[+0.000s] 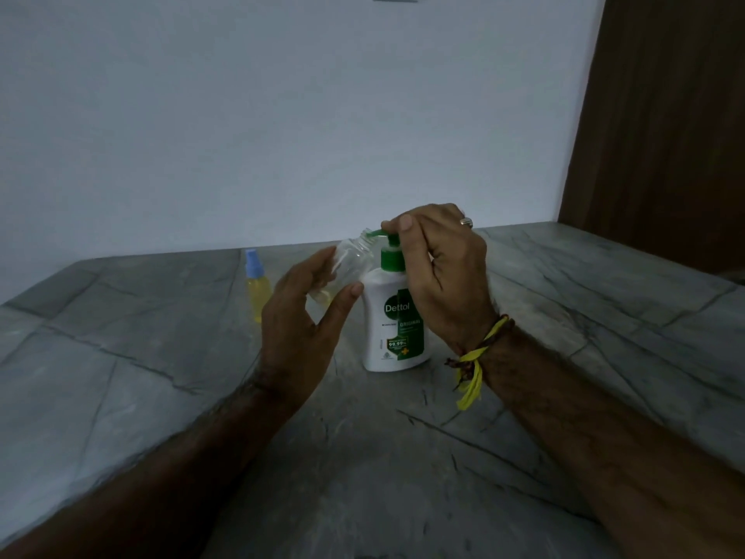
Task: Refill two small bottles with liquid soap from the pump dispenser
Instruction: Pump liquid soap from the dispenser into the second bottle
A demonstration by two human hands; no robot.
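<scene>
A white pump dispenser (393,328) with a green pump head stands on the grey stone table (161,357). My left hand (300,316) holds a small clear bottle (348,262), open and tilted, with its mouth at the green spout. A little yellowish liquid lies in its lower end. My right hand (439,268) is on the pump head, one finger pressing the top, the other fingers curled. A second small bottle (257,288), filled with yellow liquid and capped in blue, stands upright to the left.
A pale wall runs behind the table. A brown wooden panel (661,115) stands at the right. The table's back edge meets the wall just beyond the bottles.
</scene>
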